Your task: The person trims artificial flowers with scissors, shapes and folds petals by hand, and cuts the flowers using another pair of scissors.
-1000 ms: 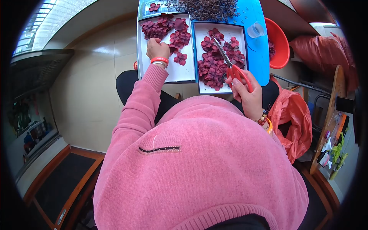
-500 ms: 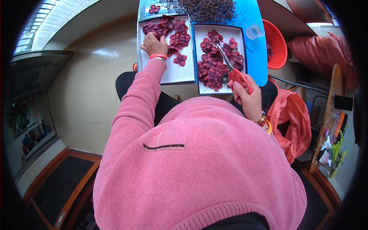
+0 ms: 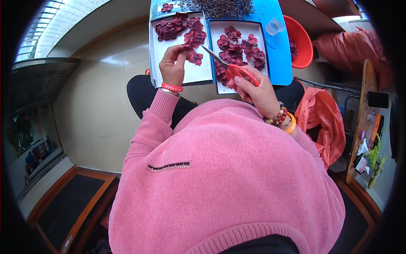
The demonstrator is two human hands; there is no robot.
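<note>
My left hand [image 3: 172, 67] is pinched at the edge of a dark red artificial flower [image 3: 189, 51], over the left white tray [image 3: 165, 51]; the fingertips partly hide it. In my right hand [image 3: 259, 91] is a pair of scissors [image 3: 241, 73] with red handles. Their blades point up and left, the tips close to that flower. Several more dark red flowers [image 3: 167, 29] lie heaped in the left tray. The right tray [image 3: 217, 28] holds another spread of them [image 3: 232, 55], partly covered by the scissors and my right hand.
Both trays rest on a blue table [image 3: 281, 63]. Behind them are a heap of dark brown stems [image 3: 224, 8] and a clear plastic cup [image 3: 274, 26]. A red basin [image 3: 302, 46] stands to the right, above a red plastic bag [image 3: 323, 127].
My left hand has drawn back from the heap toward me, fingers now pinched on a flower. The scissors in my right hand have swung left from over the right tray toward the left hand.
</note>
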